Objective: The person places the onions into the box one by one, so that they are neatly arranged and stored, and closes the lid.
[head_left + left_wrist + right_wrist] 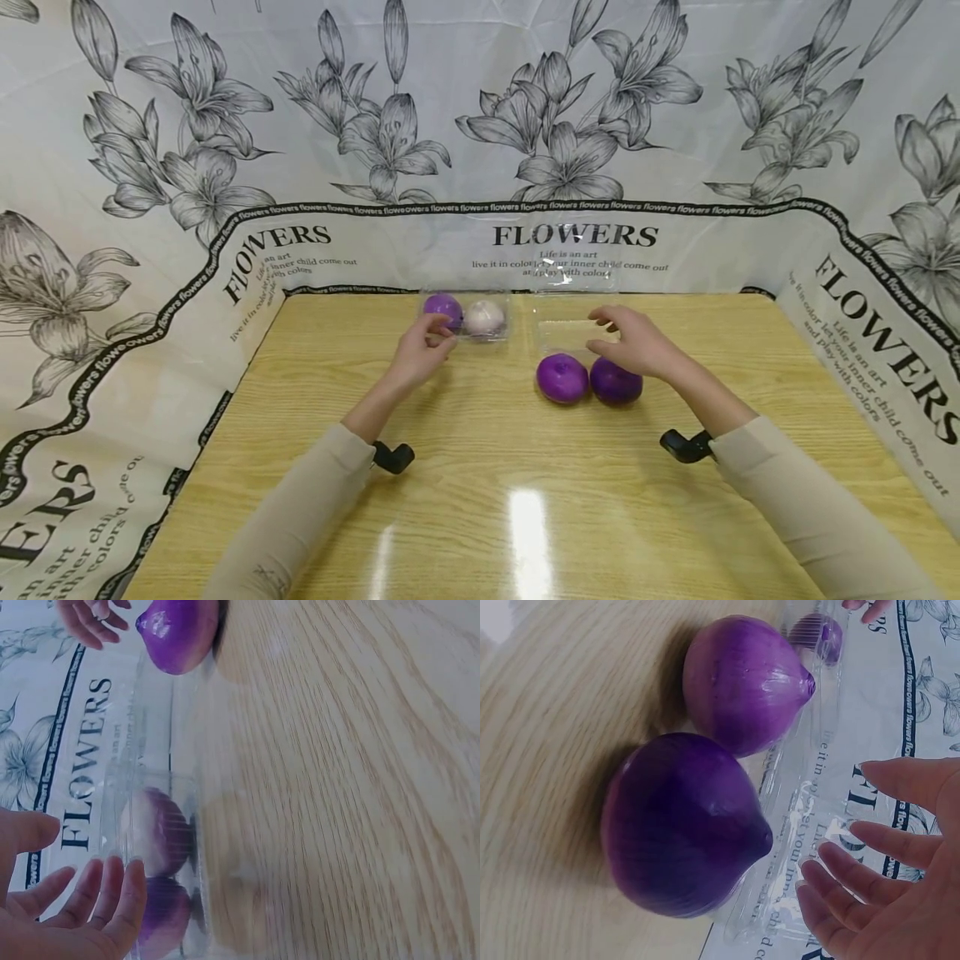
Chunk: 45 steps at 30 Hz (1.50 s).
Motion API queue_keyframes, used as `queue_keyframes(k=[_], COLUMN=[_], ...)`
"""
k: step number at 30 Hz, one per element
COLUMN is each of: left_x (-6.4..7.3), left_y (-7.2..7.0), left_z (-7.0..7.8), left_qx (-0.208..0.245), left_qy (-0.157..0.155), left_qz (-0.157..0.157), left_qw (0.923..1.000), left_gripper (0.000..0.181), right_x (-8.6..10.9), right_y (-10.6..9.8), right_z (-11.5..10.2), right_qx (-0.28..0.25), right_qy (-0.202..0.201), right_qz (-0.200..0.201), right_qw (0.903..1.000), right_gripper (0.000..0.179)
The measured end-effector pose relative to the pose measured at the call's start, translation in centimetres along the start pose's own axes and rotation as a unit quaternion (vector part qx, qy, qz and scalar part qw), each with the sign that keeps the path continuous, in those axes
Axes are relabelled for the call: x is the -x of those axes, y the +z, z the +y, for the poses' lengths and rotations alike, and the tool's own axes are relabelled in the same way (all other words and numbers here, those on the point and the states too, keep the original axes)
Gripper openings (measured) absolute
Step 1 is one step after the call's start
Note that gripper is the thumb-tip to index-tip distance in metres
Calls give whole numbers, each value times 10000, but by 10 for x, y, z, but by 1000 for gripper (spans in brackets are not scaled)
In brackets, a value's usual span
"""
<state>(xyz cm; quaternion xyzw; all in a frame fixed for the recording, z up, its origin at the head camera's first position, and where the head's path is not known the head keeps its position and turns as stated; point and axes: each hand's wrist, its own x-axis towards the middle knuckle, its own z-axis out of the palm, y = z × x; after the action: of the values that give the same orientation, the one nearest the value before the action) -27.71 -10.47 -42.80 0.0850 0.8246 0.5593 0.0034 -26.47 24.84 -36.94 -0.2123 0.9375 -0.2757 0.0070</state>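
Note:
Two purple onions sit side by side on the table, a brighter one [562,378] and a darker one [682,825]. Behind them stands a clear plastic box [551,333], its lid raised toward the back wall. My right hand [636,343] hovers over this box and the darker onion, fingers loosely bent and holding nothing. To the left, another clear box [493,338] contains a purple onion [441,307] and a pale, whitish-purple one [484,318]; it looks closed. My left hand [423,354] is at its front left, fingers relaxed and gripping nothing; whether they touch it I cannot tell.
A white cloth [412,250] printed with flowers and lettering rises behind the boxes and along both sides of the wooden table [465,467]. Black camera mounts [393,457] stick out from both wrists.

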Motion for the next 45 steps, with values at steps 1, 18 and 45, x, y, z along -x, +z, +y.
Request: queue_keyframes(k=[1,18,45], left_x=[-1,-11,-20], left_y=[1,28,81], left_z=[0,8,20], left_qx=[-24,85,664], left_qy=[29,115,-92], left_qz=[-10,-446,-1119], left_qw=[10000,9989,9915], left_gripper=[43,40,47], right_x=[1,30,57], right_y=[-1,-7,9], right_z=[1,21,44], right_qx=[1,-62,-458], right_qy=[-12,186,1049], right_qz=[17,85,-80], right_qw=[10000,9998,9934], right_gripper=[49,53,75])
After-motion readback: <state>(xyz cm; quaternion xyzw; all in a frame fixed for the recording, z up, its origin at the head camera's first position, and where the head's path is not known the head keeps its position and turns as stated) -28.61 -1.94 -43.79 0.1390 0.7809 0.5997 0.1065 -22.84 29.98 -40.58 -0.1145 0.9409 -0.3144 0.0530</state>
